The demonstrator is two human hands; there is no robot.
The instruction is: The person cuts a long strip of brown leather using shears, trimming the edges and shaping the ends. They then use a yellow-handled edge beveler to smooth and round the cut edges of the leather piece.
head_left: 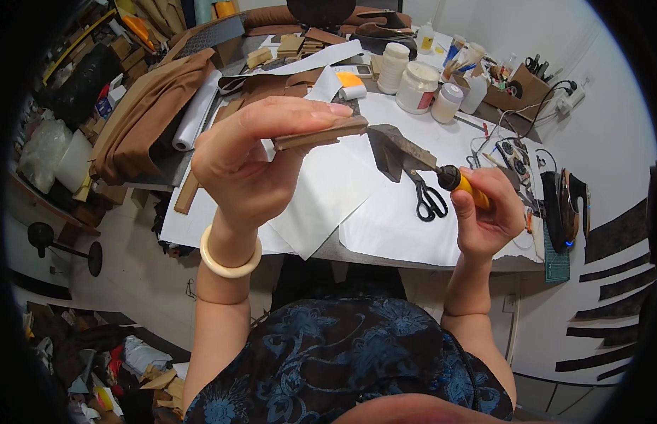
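Observation:
My left hand [247, 152] is raised over the table, its fingers and thumb closed on a flat brown piece with a thick, layered-looking edge [325, 133]. Whether that piece is leather or wood, I cannot make out. Over to the right, my right hand [491, 215] grips a yellow-handled tool [475, 192] with a black collar. A broad, angular dark grey blade-like head extends from it toward the brown piece, and a small gap seems to separate them. Black-handled scissors [431, 201] lie on the white paper [399, 230] below the tool.
White jars [417, 88] and a box of tools [515, 95] stand at the back right. Cables and small devices [512, 155] line the right edge. Brown leather [155, 113] and a white roll [197, 113] lie at left. Scrap wood pieces [291, 46] sit farther back.

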